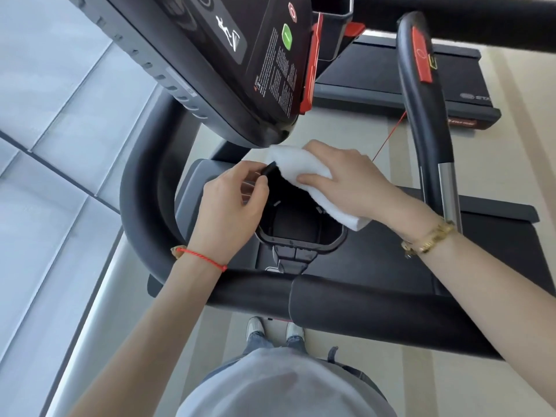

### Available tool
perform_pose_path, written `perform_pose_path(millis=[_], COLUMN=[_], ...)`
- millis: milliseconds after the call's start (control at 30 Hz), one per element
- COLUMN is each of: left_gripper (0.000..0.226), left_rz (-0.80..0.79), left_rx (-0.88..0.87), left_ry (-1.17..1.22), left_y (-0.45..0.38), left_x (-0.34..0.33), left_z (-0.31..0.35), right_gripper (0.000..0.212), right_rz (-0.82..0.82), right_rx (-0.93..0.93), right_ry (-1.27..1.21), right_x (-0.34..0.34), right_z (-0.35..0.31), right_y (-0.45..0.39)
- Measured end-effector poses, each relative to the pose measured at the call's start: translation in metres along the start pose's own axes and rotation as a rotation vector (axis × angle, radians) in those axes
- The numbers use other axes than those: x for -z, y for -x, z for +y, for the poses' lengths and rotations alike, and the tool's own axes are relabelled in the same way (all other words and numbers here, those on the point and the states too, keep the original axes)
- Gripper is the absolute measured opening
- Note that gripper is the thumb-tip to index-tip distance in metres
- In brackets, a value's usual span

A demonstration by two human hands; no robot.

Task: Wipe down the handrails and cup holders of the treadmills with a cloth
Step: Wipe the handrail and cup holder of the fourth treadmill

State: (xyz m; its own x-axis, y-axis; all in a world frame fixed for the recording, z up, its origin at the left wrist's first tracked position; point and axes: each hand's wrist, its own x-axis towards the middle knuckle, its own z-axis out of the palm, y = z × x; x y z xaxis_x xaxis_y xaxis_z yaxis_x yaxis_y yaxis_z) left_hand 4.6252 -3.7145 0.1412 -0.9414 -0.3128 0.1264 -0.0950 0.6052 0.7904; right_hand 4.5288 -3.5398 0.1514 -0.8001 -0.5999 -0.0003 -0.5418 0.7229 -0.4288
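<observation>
A white folded cloth (296,164) lies over the far right rim of the black cup holder (301,227), just under the treadmill console. My right hand (346,182) presses flat on the cloth, fingers stretched over it. My left hand (231,206) sits at the holder's left rim and pinches a small black object (268,170) at its fingertips. The thick black handrail (331,299) runs across below both wrists and curves up on the left.
The black console (240,55) with a green button overhangs the cup holder. An upright black handrail (421,115) with a red clip stands to the right. A second treadmill deck (391,73) lies beyond. Grey floor tiles (45,115) lie at the left; my shoes stand below the handrail.
</observation>
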Motion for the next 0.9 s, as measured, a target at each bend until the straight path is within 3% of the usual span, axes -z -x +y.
perform_pose_path(millis=[200, 300, 467, 667, 767, 900], left_gripper=[0.025, 0.025, 0.026, 0.026, 0.026, 0.027], left_rz=[-0.016, -0.022, -0.019, -0.023, -0.024, -0.023], left_rx=[-0.016, -0.022, -0.012, 0.0, 0.003, 0.013], left_ry=[-0.003, -0.005, 0.003, 0.018, 0.026, 0.023], left_y=[-0.001, -0.001, -0.002, -0.001, -0.001, 0.0], left_x=[-0.001, -0.002, -0.003, -0.003, -0.001, -0.001], left_z=[0.0, -0.001, -0.002, -0.003, -0.002, -0.002], right_gripper=[0.047, 0.039, 0.021, 0.054, 0.062, 0.061], right_rz=[-0.09, -0.065, -0.069, -0.084, -0.194, -0.166], right_rx=[-0.276, -0.269, -0.169, 0.007, 0.149, 0.386], right_ry=[-0.43, -0.391, -0.309, -0.287, -0.101, 0.219], right_x=[-0.007, -0.007, 0.003, 0.011, 0.024, 0.028], right_z=[0.006, 0.004, 0.008, 0.015, 0.017, 0.002], right_y=[0.054, 0.041, 0.015, 0.058, 0.074, 0.087])
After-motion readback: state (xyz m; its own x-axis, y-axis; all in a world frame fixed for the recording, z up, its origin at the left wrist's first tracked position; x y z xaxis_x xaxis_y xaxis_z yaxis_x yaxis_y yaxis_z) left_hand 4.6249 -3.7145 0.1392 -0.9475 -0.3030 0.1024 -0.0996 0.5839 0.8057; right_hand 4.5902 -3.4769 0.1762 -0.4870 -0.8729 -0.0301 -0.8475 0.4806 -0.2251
